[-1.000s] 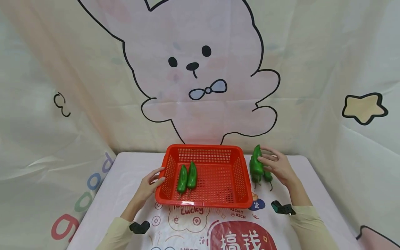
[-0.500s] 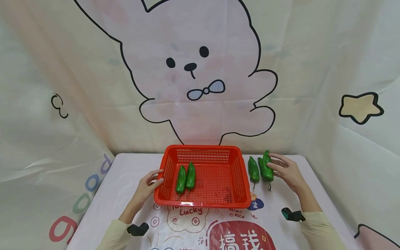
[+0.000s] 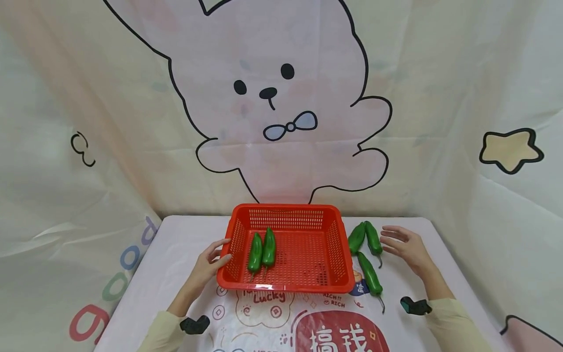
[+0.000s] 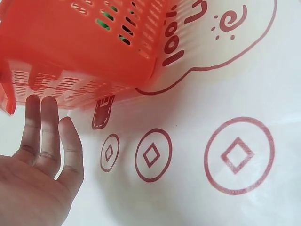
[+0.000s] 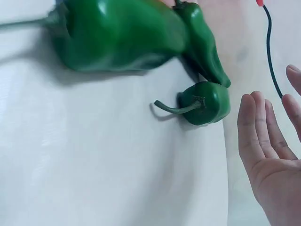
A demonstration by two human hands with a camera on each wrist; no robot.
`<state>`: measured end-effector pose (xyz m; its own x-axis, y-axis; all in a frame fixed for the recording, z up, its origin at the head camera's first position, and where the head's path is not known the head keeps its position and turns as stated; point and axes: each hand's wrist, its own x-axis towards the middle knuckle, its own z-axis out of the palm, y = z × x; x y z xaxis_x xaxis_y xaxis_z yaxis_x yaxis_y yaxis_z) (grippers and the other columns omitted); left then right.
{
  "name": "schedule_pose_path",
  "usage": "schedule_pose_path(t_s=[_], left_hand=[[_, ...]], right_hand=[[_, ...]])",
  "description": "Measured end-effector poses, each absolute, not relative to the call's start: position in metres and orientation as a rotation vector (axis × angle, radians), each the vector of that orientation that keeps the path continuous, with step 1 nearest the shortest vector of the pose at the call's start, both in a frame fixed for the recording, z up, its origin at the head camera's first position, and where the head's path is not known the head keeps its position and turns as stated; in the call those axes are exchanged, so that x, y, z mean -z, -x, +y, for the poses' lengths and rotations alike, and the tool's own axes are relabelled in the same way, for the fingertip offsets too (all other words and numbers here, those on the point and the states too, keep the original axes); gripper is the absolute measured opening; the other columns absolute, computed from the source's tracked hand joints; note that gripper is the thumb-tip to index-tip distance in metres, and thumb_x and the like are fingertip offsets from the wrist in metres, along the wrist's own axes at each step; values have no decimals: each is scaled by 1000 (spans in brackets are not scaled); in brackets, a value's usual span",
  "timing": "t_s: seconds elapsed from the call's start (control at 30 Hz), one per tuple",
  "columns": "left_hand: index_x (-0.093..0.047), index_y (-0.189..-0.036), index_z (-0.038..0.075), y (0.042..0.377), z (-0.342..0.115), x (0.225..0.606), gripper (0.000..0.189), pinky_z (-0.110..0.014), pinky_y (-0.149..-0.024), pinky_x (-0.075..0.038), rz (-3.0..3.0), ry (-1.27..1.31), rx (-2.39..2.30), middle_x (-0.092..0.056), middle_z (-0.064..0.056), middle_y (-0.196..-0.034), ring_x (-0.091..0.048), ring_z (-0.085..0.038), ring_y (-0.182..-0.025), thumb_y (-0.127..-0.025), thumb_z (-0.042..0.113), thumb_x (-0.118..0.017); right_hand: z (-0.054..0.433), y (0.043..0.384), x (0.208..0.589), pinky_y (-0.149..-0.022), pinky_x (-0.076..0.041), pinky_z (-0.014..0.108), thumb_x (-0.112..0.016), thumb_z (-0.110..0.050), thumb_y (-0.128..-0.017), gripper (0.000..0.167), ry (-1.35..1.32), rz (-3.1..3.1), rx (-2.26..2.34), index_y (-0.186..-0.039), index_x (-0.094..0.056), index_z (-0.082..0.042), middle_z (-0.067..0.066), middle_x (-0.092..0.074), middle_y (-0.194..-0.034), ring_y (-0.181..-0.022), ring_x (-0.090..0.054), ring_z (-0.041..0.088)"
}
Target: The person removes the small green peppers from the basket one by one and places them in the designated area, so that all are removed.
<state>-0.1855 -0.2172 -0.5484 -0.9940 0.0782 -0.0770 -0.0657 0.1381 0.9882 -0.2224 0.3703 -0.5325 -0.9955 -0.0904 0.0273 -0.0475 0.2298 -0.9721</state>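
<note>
Two green chili peppers, a left one (image 3: 255,253) and a right one (image 3: 269,247), lie side by side in a red plastic basket (image 3: 308,288). My left hand (image 3: 205,263) rests its fingertips on the basket's left side; in the left wrist view its fingers (image 4: 49,127) are nearly straight against the slotted wall. Right of the basket lie three more green chili peppers: one near the basket (image 3: 357,238), one beside it (image 3: 373,238), and one closer to the front (image 3: 370,274). My right hand (image 3: 406,247) hovers just right of them, holding nothing, its fingers extended.
A white table (image 3: 422,234) carries a printed cloth with red lettering (image 3: 338,332). Behind it hangs a curtain (image 3: 176,186) with a cartoon animal. A dark cord (image 5: 270,47) with a red end shows past the table edge in the right wrist view.
My right hand has let go of a chili pepper and moved slightly right. The loose peppers now lie spread apart, one nearer the front. The left hand has stayed at the basket.
</note>
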Motion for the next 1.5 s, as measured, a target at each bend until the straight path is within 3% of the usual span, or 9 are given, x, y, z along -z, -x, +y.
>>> schedule_pose_path(t_s=[0.27,0.4,0.67,0.87,1.07,1.2,1.5], left_hand=[[-51,-148,23,186,-217,554,53,-42,-82,-59,2263,-22,-2010,-58,-22,-127,-62,-41,-110,-99,20,-70],[-50,-148,22,185,-217,555,53,-42,-81,-59,2263,-22,-2019,-57,-23,-128,-62,-41,-111,-99,19,-69],[-50,-149,23,183,-217,556,52,-42,-80,-59,2269,-16,-2025,-56,-23,-130,-61,-40,-111,-100,20,-68],[-49,-149,24,184,-218,559,53,-41,-81,-59,2265,-11,-2020,-55,-22,-131,-61,-39,-112,-99,23,-69],[-50,-148,24,185,-218,560,52,-42,-81,-59,2244,-26,-2039,-54,-22,-134,-61,-40,-113,-100,22,-68],[-50,-148,24,186,-219,561,52,-42,-81,-59,2235,-30,-2039,-55,-23,-132,-61,-40,-112,-100,21,-68],[-49,-148,22,186,-219,561,50,-41,-81,-59,2231,-42,-2048,-56,-23,-130,-62,-40,-111,-101,20,-67]], right_hand=[[368,201,543,-83,-58,33,-70,-19,-99,57,184,2512,1784,-142,-47,9,36,-52,-134,-106,-68,24],[360,186,550,-82,-58,32,-73,-22,-97,58,162,2533,1724,-143,-49,5,33,-53,-133,-104,-68,23],[333,170,564,-80,-59,34,-81,-20,-90,69,137,2588,1644,-147,-46,-1,29,-55,-130,-110,-63,40],[319,171,571,-81,-59,40,-88,-24,-82,79,165,2694,1483,-146,-47,0,24,-60,-123,-106,-63,38],[315,173,572,-73,-58,31,-88,-19,-81,67,195,2664,1456,-136,-56,2,20,-63,-113,-94,-66,30],[318,172,571,-74,-59,30,-85,-17,-85,59,195,2625,1494,-135,-59,0,23,-62,-118,-96,-66,31],[339,173,552,-78,-59,33,-79,-19,-91,63,103,2564,1645,-145,-51,-3,31,-51,-134,-107,-62,42]])
